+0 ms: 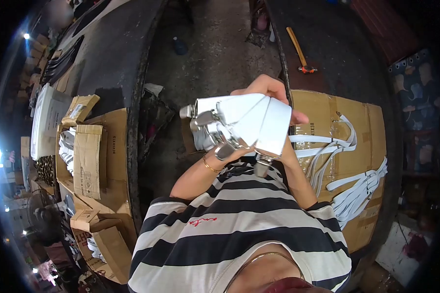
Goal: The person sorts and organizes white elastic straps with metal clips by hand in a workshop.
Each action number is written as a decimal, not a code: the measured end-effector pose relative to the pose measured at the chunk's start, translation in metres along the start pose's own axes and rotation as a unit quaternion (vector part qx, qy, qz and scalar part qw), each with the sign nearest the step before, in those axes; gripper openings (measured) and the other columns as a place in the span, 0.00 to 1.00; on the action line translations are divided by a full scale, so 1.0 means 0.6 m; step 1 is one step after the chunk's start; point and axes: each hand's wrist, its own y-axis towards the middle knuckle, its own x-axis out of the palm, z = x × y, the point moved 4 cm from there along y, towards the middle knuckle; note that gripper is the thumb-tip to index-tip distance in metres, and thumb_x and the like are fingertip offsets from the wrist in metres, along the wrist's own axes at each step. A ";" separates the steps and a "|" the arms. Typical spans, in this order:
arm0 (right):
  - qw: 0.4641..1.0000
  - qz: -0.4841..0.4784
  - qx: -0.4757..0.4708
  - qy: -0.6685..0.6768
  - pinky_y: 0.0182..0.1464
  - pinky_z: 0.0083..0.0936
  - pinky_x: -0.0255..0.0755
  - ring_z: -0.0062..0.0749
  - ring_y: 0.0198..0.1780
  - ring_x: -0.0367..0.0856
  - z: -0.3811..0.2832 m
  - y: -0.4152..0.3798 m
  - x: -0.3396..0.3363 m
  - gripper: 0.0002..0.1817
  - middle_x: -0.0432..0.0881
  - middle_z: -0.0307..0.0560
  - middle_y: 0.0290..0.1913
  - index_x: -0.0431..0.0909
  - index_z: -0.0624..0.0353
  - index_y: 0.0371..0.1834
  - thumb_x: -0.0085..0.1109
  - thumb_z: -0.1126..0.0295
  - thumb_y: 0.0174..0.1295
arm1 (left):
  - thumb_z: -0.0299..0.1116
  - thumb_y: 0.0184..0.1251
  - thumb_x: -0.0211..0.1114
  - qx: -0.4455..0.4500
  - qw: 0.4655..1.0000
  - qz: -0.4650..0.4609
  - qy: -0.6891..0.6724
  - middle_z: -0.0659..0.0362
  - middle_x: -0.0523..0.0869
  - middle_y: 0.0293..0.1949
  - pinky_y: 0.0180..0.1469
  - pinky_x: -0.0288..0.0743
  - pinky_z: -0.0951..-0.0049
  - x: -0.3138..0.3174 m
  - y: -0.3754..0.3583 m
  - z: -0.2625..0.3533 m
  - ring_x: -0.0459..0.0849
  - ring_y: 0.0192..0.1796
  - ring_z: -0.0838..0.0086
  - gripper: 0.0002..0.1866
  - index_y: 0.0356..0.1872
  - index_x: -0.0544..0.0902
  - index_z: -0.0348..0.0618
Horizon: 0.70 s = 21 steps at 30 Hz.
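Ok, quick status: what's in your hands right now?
Both hands, left and right, gripping a bundle of white straps with metal clips. More straps on the box alongside. Nothing in the way.

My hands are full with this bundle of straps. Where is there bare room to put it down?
The near-left part of the flat carton, between its left edge and the loose straps, is bare. So is the dark tabletop beyond it, below the hammer. The left side is crowded: open boxes packed together. Both hands hold the bundle.
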 end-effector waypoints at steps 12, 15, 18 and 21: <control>0.990 -0.063 -0.100 -0.074 0.65 0.39 0.61 0.45 0.63 0.71 -0.046 0.029 -0.060 0.41 0.73 0.55 0.60 0.69 0.66 0.61 0.74 0.55 0.46 | 0.29 0.56 0.69 -0.075 0.994 0.012 -0.077 0.59 0.80 0.37 0.39 0.76 0.78 -0.020 -0.014 -0.018 0.81 0.40 0.81 0.14 0.32 0.69 0.42; 0.973 -0.056 -0.193 -0.114 0.65 0.37 0.62 0.45 0.65 0.69 -0.125 0.067 -0.090 0.42 0.72 0.56 0.63 0.70 0.66 0.61 0.75 0.56 0.43 | 0.36 0.50 0.77 0.004 0.997 0.016 0.077 0.66 0.72 0.28 0.31 0.68 0.81 -0.026 -0.016 -0.018 0.72 0.31 0.83 0.21 0.35 0.71 0.42; 0.939 -0.181 -0.212 -0.203 0.59 0.32 0.68 0.41 0.62 0.74 -0.181 0.098 -0.049 0.39 0.73 0.55 0.62 0.71 0.64 0.60 0.75 0.64 0.42 | 0.37 0.60 0.68 -0.020 0.995 -0.053 0.085 0.60 0.78 0.39 0.44 0.71 0.72 -0.018 -0.046 -0.044 0.77 0.42 0.74 0.17 0.46 0.75 0.42; 0.942 -0.230 -0.164 -0.181 0.53 0.27 0.71 0.35 0.55 0.79 -0.166 0.138 -0.042 0.33 0.78 0.52 0.56 0.74 0.66 0.55 0.75 0.66 0.44 | 0.36 0.64 0.63 -0.158 0.972 -0.146 0.092 0.57 0.81 0.43 0.47 0.73 0.69 -0.020 -0.037 -0.036 0.79 0.44 0.71 0.15 0.48 0.77 0.40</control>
